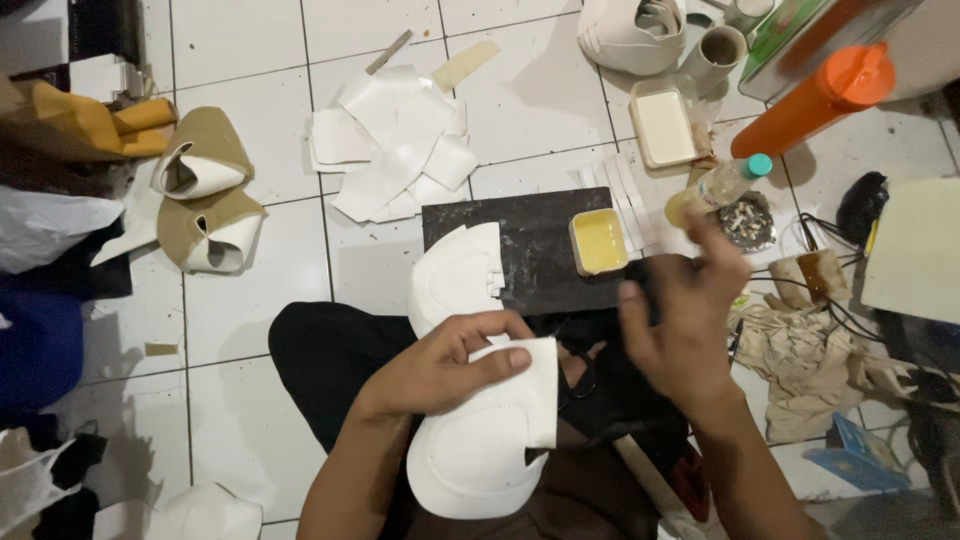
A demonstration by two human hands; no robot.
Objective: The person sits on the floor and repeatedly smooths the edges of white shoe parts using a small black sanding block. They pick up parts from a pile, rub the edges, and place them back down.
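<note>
Pressing a curved white foam-like shaped piece against the lap, the left hand has its grip clamped on the piece's upper edge, thumb over the front. The right hand hangs blurred above the dark rectangular work board on the tiled floor, just beside the small yellow tub of glue-like liquid; I cannot tell whether its grip is closed or what it holds. A careless sweep of that hand could, I judge, tip the tub onto the second white piece lying half on the board. Black scissors lie partly hidden between the hands, and the blur hides the right fingertips.
</note>
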